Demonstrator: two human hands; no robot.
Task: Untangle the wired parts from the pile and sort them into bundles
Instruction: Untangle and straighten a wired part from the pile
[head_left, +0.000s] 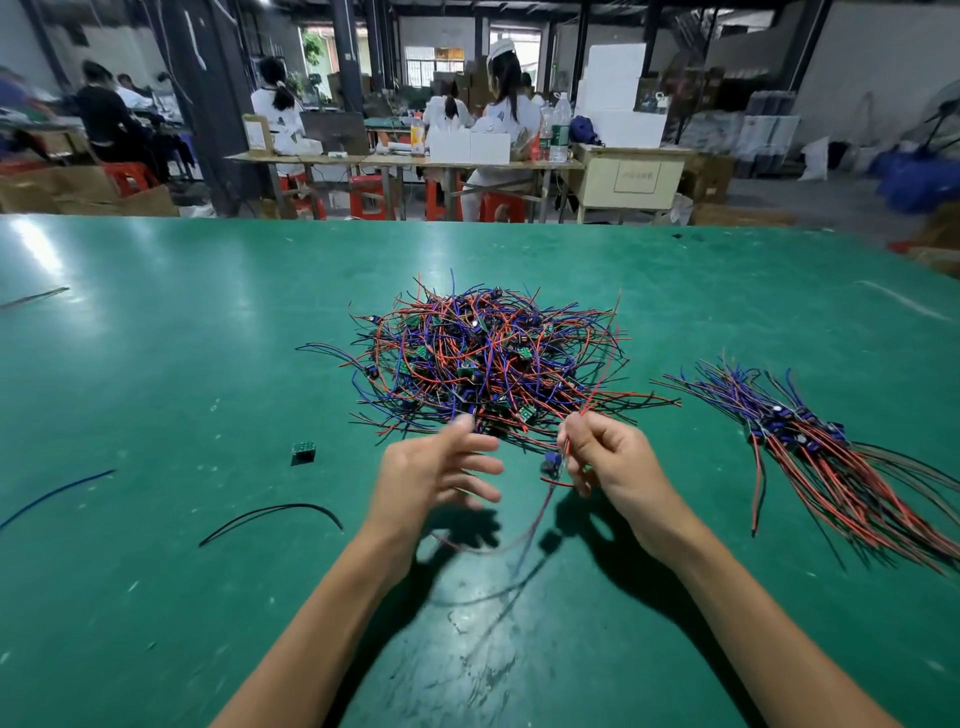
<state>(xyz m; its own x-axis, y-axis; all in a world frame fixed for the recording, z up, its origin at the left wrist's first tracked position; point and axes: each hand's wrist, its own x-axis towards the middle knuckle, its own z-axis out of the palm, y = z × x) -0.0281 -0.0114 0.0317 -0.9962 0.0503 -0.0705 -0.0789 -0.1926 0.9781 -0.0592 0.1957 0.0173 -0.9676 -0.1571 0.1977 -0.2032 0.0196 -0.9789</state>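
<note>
Right hand (613, 457) pinches one freed red-and-blue wired part (551, 462) near the tangled wire pile (483, 358); left hand (441, 467) spread, empty — next, lay it on the aligned bundle (810, 436).

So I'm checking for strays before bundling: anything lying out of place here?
Yes. A small green board without wires lies alone left of the tangled red and blue wire pile, with a loose black wire and a loose blue wire nearby.

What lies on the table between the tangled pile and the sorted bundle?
Head view: bare green table separates pile from bundle; only stray wire ends reach in.
</note>
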